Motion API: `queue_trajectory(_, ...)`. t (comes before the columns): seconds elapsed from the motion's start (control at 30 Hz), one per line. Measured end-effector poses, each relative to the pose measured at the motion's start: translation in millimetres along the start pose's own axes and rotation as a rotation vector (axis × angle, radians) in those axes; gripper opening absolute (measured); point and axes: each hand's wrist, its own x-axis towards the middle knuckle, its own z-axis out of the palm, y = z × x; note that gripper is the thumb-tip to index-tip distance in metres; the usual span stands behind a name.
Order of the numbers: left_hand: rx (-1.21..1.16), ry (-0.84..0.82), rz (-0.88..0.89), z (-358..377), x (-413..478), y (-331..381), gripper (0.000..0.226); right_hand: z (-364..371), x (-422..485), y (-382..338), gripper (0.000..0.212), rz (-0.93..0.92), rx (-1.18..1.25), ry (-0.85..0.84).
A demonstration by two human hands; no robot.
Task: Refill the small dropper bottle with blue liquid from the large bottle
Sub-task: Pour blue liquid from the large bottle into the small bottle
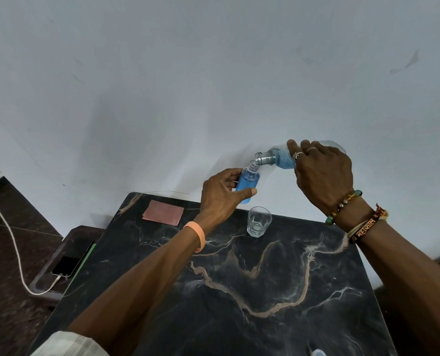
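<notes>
My left hand [221, 194] grips the small dropper bottle [247, 182], uncapped and mostly full of blue liquid, held slightly tilted above the far edge of the table. My right hand [321, 173] holds the large clear bottle [280, 156] tipped on its side, its open neck touching the small bottle's mouth. Blue liquid lies in the lower part of the large bottle near its neck. My right hand hides most of the large bottle's body.
A black marble-patterned table [239, 291] lies below my arms. A small glass [259, 221] with clear liquid stands near its far edge, and a folded pink cloth [163, 212] lies at the far left. A phone [66, 266] on a cable rests on a lower stand to the left. A white object [317, 352] shows at the bottom edge.
</notes>
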Motion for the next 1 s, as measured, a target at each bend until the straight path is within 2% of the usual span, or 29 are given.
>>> queue_trajectory(0.53,-0.006,-0.008,0.0,0,-1,0,0.056,4,-3,-1,0.044,0.013,0.007,0.081)
queue_trajectory(0.77,-0.001,0.016,-0.021,-2,-2,-5,0.057,21,-12,-9,0.046,0.101,0.205,0.071)
queue_trajectory(1.0,0.002,0.022,-0.033,-2,-3,-10,0.056,36,-17,-14,0.047,0.156,0.276,0.074)
